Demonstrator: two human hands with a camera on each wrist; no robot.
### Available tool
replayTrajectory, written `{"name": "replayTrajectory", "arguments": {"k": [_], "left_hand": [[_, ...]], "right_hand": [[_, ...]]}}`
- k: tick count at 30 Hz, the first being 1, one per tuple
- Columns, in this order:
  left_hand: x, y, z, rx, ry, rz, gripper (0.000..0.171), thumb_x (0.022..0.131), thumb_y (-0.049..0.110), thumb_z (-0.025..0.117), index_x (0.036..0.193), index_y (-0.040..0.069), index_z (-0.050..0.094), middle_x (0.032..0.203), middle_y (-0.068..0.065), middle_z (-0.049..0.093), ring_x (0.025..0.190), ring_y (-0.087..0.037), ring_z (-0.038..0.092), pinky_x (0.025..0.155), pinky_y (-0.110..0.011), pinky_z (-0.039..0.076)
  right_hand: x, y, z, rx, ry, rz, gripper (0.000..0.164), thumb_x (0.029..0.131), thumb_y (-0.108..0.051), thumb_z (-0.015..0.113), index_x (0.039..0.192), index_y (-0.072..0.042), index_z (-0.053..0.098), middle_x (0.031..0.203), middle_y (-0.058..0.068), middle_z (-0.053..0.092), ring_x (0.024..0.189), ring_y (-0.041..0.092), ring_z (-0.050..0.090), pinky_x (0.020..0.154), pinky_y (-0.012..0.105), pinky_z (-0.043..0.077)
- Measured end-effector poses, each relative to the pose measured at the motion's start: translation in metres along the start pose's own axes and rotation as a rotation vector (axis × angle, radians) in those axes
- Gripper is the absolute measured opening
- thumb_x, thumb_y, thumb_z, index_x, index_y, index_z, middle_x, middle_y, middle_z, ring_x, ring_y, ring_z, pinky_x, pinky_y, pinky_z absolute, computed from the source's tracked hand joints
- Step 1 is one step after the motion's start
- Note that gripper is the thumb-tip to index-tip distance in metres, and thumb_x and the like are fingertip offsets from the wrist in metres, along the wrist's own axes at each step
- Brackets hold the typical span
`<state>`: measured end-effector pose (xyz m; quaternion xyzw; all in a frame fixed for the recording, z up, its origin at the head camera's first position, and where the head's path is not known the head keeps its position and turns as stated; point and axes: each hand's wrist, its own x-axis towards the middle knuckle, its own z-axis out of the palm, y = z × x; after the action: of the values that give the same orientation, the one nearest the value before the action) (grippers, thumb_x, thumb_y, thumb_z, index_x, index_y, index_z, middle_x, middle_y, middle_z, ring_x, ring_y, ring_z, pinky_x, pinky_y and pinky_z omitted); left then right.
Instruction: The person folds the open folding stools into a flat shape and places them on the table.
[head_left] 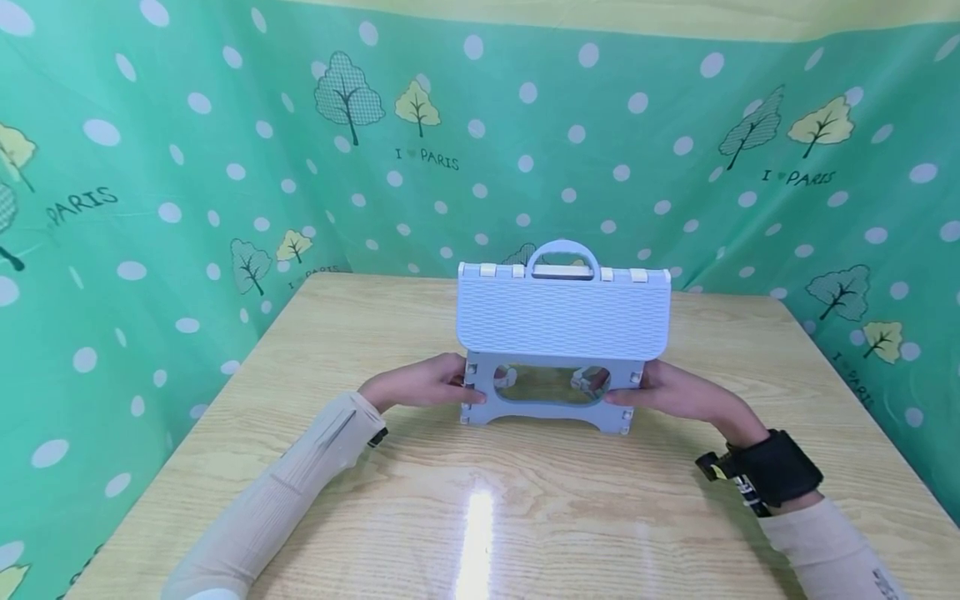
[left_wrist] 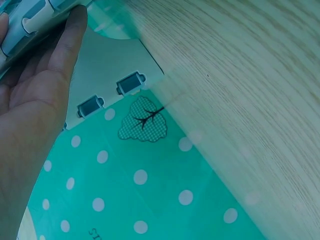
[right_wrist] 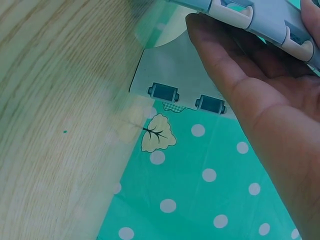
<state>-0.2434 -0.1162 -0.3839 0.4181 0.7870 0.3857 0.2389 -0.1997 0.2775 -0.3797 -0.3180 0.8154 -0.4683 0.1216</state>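
A light blue folding step stool (head_left: pixel 562 317) stands on the wooden table in the head view. Its textured top panel slants toward me, and an arched handle (head_left: pixel 564 247) rises at the upper edge. Below hangs a leg panel (head_left: pixel 551 408) with a wide oval opening. My left hand (head_left: pixel 423 382) grips this panel's left edge, thumb on the front. At the opposite edge my right hand (head_left: pixel 678 390) holds it the same way. Both wrist views show fingers reaching behind the near panel, toward another stool panel (left_wrist: pixel 107 70) with hinge slots.
The wooden table (head_left: pixel 390 500) stretches around the stool, with a bright light reflection in front. A green dotted curtain (head_left: pixel 450 100) printed with trees hangs behind the table and along both sides. A black strap with a small device (head_left: pixel 776 468) wraps the right wrist.
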Motion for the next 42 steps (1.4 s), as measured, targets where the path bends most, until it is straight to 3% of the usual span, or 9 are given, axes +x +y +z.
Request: {"name": "replayTrajectory", "arguments": {"k": [5,9,12,15,19,27,31,38,42], "left_hand": [[-0.0002,0.0015,-0.0003,0.002,-0.002,-0.001,0.031,0.1,0.014,0.062,0.128,0.003,0.057,0.068,0.005,0.04,0.056,-0.008,0.032,0.053,-0.023,0.031],[-0.0005,0.0008,-0.0002,0.008,0.0,-0.008,0.026,0.099,0.015,0.062,0.124,0.006,0.06,0.067,0.005,0.04,0.055,-0.008,0.031,0.052,-0.023,0.03],[-0.0005,0.0005,0.0,0.007,-0.001,-0.007,0.027,0.1,0.015,0.062,0.125,0.006,0.061,0.066,0.005,0.039,0.054,-0.008,0.03,0.052,-0.023,0.029],[-0.0002,0.0006,0.0001,0.004,-0.005,-0.002,0.032,0.1,0.015,0.062,0.129,0.003,0.059,0.066,0.005,0.039,0.054,-0.008,0.03,0.052,-0.023,0.029],[-0.0004,0.0006,-0.0001,0.002,-0.006,-0.004,0.029,0.1,0.015,0.062,0.127,0.004,0.059,0.065,0.006,0.038,0.053,-0.008,0.029,0.051,-0.023,0.028],[-0.0012,-0.0003,-0.0003,0.005,-0.002,-0.004,0.023,0.1,0.016,0.061,0.121,0.007,0.061,0.063,0.006,0.037,0.051,-0.008,0.028,0.049,-0.022,0.028],[-0.001,-0.0005,0.0,0.006,-0.002,-0.01,0.021,0.1,0.016,0.061,0.119,0.007,0.062,0.062,0.007,0.036,0.05,-0.008,0.028,0.049,-0.022,0.028],[-0.0002,0.0003,-0.0004,0.017,-0.004,0.002,0.023,0.1,0.014,0.061,0.122,0.007,0.061,0.062,0.008,0.036,0.051,-0.007,0.029,0.049,-0.023,0.029],[-0.0002,0.0006,-0.0003,0.015,-0.004,-0.005,0.021,0.1,0.014,0.061,0.12,0.007,0.062,0.061,0.008,0.036,0.05,-0.007,0.028,0.049,-0.022,0.028]], "right_hand": [[0.0004,-0.0016,0.0004,-0.004,0.011,-0.003,0.1,0.093,-0.009,0.07,0.159,-0.029,-0.001,0.164,0.01,0.004,0.126,0.023,0.029,0.088,0.025,0.042],[-0.0008,-0.0025,0.0004,-0.013,0.014,0.018,0.098,0.094,-0.01,0.07,0.159,-0.027,-0.001,0.163,0.011,0.006,0.098,0.015,0.046,0.07,0.028,0.044],[-0.0009,-0.0019,0.0009,-0.013,0.01,0.018,0.097,0.094,-0.01,0.069,0.16,-0.025,0.0,0.161,0.013,0.009,0.084,0.007,0.046,0.065,0.028,0.043],[-0.0001,-0.0002,0.0012,0.0,0.0,0.002,0.096,0.094,-0.009,0.069,0.16,-0.024,0.0,0.162,0.014,0.009,0.107,0.007,0.046,0.08,0.023,0.046],[0.0008,0.0017,0.0014,0.015,-0.008,0.0,0.096,0.094,-0.009,0.068,0.159,-0.028,0.0,0.163,0.012,0.008,0.132,0.015,0.031,0.096,0.022,0.042],[0.0009,0.0001,0.0019,0.039,-0.04,-0.003,0.091,0.096,-0.008,0.065,0.16,-0.023,0.001,0.16,0.018,0.014,0.128,0.025,0.041,0.093,0.028,0.049],[0.0006,-0.0008,0.0025,0.041,-0.035,0.005,0.092,0.096,-0.008,0.066,0.16,-0.022,0.001,0.16,0.016,0.015,0.127,0.023,0.043,0.092,0.029,0.049],[0.0002,-0.0003,0.0018,0.091,-0.078,0.009,0.07,0.099,-0.005,0.06,0.154,-0.007,0.016,0.128,0.024,0.054,0.112,0.023,0.061,0.087,0.032,0.053],[-0.0007,0.0,0.0017,0.06,-0.064,0.034,0.076,0.099,-0.008,0.061,0.156,-0.008,0.012,0.142,0.023,0.044,0.111,0.018,0.058,0.085,0.03,0.051]]}}
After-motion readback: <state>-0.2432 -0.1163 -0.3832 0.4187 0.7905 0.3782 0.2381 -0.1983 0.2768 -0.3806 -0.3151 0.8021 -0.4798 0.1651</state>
